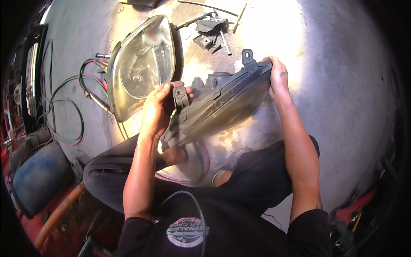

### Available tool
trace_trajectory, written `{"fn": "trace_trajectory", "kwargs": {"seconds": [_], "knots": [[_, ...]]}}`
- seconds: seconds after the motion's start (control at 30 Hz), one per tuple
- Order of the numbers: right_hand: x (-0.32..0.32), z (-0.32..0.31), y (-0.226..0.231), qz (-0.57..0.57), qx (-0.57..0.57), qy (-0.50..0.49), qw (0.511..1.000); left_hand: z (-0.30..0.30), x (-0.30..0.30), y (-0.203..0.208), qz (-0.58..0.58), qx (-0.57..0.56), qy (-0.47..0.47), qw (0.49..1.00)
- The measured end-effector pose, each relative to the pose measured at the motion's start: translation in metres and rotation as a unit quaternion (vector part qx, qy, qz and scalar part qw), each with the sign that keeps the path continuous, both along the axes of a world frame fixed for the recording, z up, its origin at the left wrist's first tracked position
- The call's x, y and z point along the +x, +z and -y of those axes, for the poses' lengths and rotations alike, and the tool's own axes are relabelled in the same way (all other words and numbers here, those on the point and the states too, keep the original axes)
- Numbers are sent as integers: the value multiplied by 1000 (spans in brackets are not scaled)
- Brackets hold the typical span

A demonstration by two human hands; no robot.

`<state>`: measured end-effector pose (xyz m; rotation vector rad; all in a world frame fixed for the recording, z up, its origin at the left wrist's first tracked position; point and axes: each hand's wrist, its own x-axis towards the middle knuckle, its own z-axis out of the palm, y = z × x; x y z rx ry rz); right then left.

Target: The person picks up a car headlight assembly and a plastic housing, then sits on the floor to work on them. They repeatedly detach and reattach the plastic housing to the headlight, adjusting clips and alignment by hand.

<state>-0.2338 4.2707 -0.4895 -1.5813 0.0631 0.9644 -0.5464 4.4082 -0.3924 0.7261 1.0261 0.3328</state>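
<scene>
Both hands grip a dark headlight housing (218, 105) held over the lap: left hand (160, 107) clasping its end at 9 o'clock, right hand (277, 79) at 2 o'clock. Beyond, at 11 o'clock, a second headlight (139, 66) lies lens-up on the concrete floor (334, 85), hoses (81, 92) beside it, loose brackets (209, 32) at 12.

A second headlight (141, 64) lies lens-up on the concrete floor (334, 85). Red and green hoses (72, 107) curl to its left; a black bracket (209, 30) and loose tools (224, 43) lie beyond.
</scene>
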Motion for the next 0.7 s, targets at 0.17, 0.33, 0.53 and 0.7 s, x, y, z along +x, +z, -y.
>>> {"fn": "trace_trajectory", "kwargs": {"seconds": [0.17,0.33,0.53,0.7], "knots": [[2,3,-3,-20,19,1,1000,-1,-1,-3,10,-26,12,1000],[2,0,-12,3,16,8,1000,3,-4,-4,20,5,-21,1000],[5,6,-8,-15,30,27,999,8,2,4,11,32,-89,995],[9,10,-18,29,44,37,998,11,6,7,11,14,-138,990]]}}
